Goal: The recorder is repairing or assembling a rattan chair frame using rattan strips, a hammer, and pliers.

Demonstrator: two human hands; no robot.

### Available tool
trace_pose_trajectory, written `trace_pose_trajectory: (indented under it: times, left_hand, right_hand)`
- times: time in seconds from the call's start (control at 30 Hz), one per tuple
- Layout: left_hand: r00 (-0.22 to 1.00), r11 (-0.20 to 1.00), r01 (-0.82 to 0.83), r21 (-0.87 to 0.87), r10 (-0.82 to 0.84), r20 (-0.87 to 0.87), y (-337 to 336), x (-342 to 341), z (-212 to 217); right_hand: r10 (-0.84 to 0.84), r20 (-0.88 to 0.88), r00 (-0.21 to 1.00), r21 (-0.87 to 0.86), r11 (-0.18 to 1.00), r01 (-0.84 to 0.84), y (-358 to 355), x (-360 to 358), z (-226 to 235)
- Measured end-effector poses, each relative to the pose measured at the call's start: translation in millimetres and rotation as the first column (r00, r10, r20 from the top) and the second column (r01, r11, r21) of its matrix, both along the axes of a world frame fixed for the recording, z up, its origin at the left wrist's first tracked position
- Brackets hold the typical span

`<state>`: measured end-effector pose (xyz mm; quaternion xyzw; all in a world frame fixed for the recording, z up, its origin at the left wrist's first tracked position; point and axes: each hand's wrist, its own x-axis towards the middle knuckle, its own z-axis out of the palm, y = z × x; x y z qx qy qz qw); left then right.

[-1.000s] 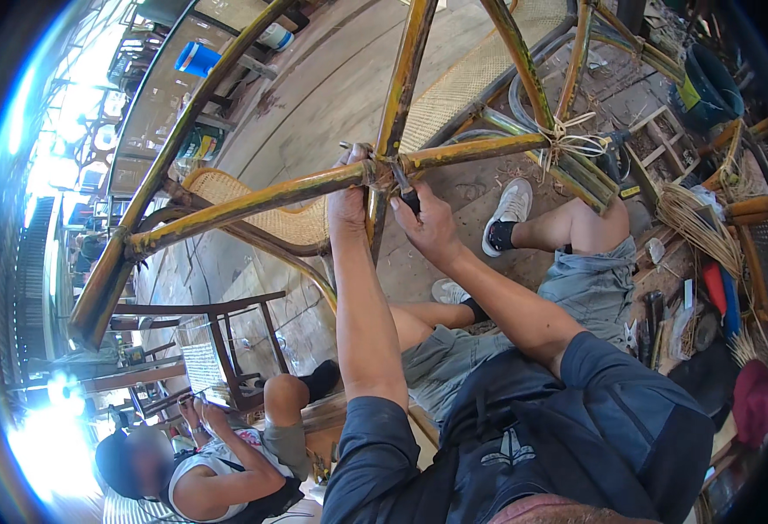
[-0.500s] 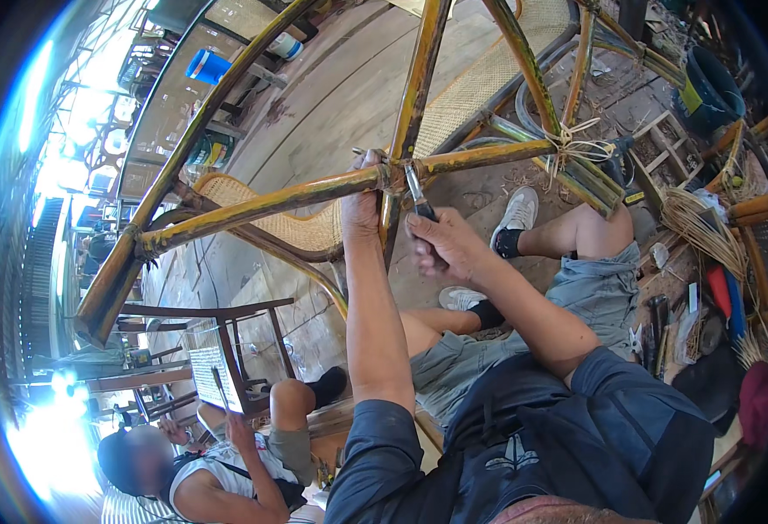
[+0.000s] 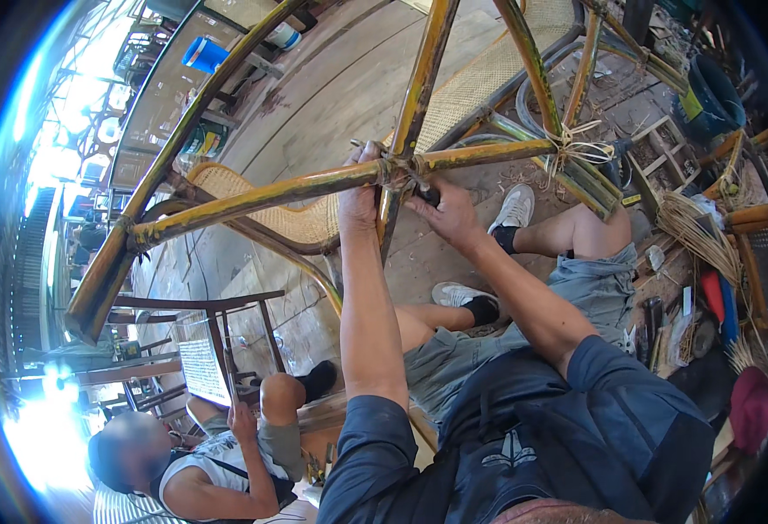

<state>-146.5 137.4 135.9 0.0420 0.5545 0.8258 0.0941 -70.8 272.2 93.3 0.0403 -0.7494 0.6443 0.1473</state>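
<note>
Both hands meet at the upper centre of the frame, on a yellow bamboo frame [image 3: 314,185] where a horizontal pole crosses an upright one. Left hand [image 3: 359,188] is closed around the joint [image 3: 394,170], fingers wrapped over its binding. Right hand [image 3: 447,210] is closed on a small dark tool [image 3: 430,196] pressed against the same joint. Below lies a wooden plank floor [image 3: 340,87] in an open workshop, with woven cane panels [image 3: 301,223], a blue bucket [image 3: 204,54] at upper left, and another seated person [image 3: 200,454] at lower left.

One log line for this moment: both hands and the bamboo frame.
left hand: gripping bamboo frame at joint | right hand: dark-handled tool at joint | seated
</note>
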Motion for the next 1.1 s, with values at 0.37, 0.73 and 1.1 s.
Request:
trace_pose_trajectory:
  times: [0.37, 0.73, 1.1]
  left_hand:
    - [0.915, 0.857, -0.388, -0.34, 0.402, -0.032, -35, -44, -31]
    - [0.937, 0.907, 0.076, -0.413, 0.076, 0.34, -20, -19, -37]
    - [0.905, 0.421, -0.42, -0.804, 0.266, -0.333, -20, 35, -1]
  right_hand:
    - [0.073, 0.152, 0.986, 0.002, 0.997, -0.074, 35, 46, -29]
    - [-0.022, 0.024, 0.999, -0.172, 0.985, 0.026, 46, 14, 67]
    - [0.122, 0.253, 0.96, -0.386, 0.922, -0.016, 23, -13, 65]
